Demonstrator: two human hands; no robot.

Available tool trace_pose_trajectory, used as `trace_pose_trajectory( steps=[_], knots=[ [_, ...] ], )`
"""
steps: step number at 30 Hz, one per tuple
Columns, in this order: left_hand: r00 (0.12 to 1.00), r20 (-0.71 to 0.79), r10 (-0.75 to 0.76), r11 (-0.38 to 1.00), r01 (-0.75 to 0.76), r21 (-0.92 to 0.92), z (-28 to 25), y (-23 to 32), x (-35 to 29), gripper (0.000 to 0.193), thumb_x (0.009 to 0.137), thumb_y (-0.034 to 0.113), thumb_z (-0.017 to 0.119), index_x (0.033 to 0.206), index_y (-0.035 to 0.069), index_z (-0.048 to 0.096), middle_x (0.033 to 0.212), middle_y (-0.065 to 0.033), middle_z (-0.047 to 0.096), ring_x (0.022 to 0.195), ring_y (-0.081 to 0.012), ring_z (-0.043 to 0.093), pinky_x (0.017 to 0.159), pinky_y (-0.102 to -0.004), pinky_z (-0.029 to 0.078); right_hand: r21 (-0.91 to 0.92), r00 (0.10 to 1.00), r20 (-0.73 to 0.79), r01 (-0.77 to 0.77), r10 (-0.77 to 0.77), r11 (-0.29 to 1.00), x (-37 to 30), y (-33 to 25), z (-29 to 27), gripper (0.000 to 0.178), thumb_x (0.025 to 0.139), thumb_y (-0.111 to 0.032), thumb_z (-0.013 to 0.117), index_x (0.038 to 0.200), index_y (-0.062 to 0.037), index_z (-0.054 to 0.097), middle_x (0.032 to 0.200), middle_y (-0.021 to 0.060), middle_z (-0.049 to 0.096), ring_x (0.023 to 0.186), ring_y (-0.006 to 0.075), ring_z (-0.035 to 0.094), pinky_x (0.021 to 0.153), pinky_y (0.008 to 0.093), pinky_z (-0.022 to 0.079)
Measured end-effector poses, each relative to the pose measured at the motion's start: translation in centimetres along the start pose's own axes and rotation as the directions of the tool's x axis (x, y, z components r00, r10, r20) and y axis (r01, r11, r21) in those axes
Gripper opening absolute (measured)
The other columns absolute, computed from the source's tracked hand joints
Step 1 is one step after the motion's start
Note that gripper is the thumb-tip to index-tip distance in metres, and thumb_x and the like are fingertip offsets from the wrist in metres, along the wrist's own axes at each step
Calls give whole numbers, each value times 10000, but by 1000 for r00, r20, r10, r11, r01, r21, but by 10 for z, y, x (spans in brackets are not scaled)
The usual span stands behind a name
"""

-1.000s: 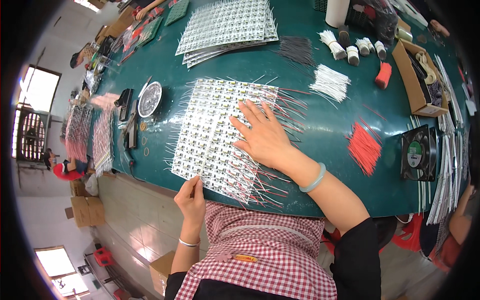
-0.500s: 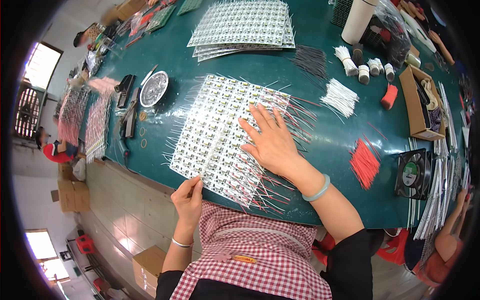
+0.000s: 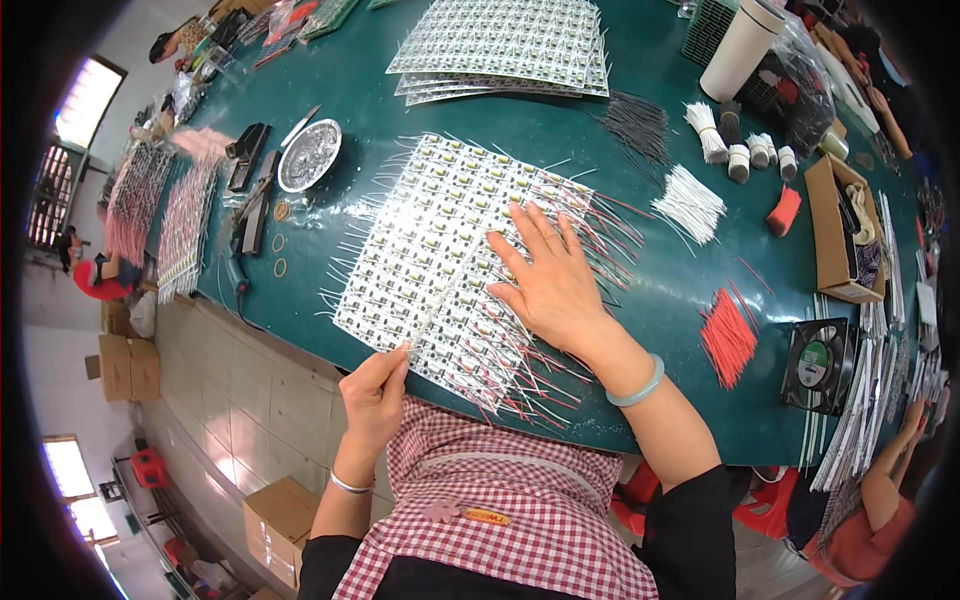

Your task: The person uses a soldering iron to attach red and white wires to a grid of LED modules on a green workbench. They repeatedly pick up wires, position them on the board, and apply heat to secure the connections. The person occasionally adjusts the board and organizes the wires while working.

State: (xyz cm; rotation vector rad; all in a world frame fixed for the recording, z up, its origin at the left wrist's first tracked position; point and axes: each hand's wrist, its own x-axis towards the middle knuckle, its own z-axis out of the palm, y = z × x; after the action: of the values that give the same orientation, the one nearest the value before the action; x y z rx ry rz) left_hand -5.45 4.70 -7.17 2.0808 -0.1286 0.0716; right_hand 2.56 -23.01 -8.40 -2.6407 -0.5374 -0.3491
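On a green table (image 3: 660, 290), circuit panel (image 3: 420, 220), tiled floor (image 3: 210, 380) below, bright windows (image 3: 88, 102) left

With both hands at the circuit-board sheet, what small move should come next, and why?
Probably a light downward press with the right hand, to steady the circuit-board sheet before the left hand works at its near edge. The right hand lies spread over the sheet, while the left hand is pinched at that edge; whether it grips anything is too small to tell.
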Motion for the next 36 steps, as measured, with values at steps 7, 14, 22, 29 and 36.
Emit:
trace_pose_trajectory(
  steps=[7, 14, 22, 29, 36],
  knots=[
    [989, 7, 145, 980, -145, 134, 4, 15, 2, 219, 888, -81, 639, 1090, -41, 713, 753, -98, 645, 606, -130, 562, 557, -257, 437, 39, 998, 55, -45, 43, 998, 2, 0, -3, 556, 947, -423, 602, 1381, -84, 530, 1534, 211, 399, 1474, 361, 297, 1207, 531, 192],
    [983, -119, 141, 981, -122, 153, 1, 8, 11, 266, 906, -78, 620, 1151, -16, 704, 808, -117, 670, 626, -148, 594, 589, -255, 460, 147, 998, 9, -56, 55, 988, 3, 0, -5, 695, 912, -377, 664, 1450, -17, 412, 1528, 212, 401, 1468, 360, 303, 1215, 510, 182],
    [970, 62, 234, 934, -242, 264, 8, 18, 9, 382, 864, -98, 626, 1210, 43, 700, 840, -128, 653, 632, -241, 631, 565, -311, 486, 75, 999, 33, -17, 15, 997, 4, -2, -7, 627, 934, -371, 639, 1504, -216, 430, 1526, 227, 397, 1457, 382, 311, 1195, 543, 198],
    [963, 94, 254, 912, -271, 308, 13, 21, 2, 399, 852, -106, 613, 1225, 19, 682, 857, -122, 644, 632, -259, 633, 561, -329, 491, 29, 998, 56, 2, -4, 1000, 4, -3, -7, 522, 941, -380, 631, 1437, -250, 534, 1529, 242, 387, 1457, 398, 307, 1193, 554, 191],
    [967, 89, 240, 922, -255, 291, 15, 29, -6, 418, 827, -106, 613, 1223, 11, 681, 874, -130, 643, 657, -274, 644, 572, -343, 508, 152, 990, 143, -35, 13, 988, 7, -2, -25, 500, 951, -351, 627, 1428, -224, 545, 1577, 215, 320, 1482, 402, 250, 1204, 562, 164]
  ],
)
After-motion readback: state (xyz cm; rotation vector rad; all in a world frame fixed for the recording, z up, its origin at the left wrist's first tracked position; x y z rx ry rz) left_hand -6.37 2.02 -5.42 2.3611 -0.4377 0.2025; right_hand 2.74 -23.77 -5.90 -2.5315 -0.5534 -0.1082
